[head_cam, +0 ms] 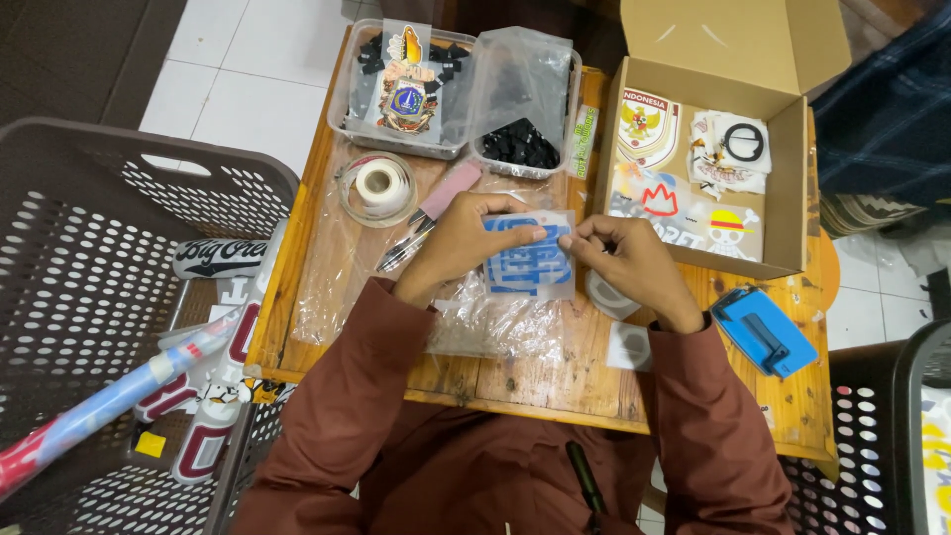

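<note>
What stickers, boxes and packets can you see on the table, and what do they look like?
Blue and white sticker: rectangular, held between left hand and right hand, table middle.
Cardboard box: brown, open, top right, holding colourful stickers.
Clear plastic tubs: top middle, with small black pieces and badge stickers.
Tape roll: white, round, left of the hands.

Blue sticker partly hidden by hands; basket cut by left edge; box flap cropped at top.

Sticker mid-table btwn hands, tape roll behind-left, cardboard box right, basket left of table
</note>
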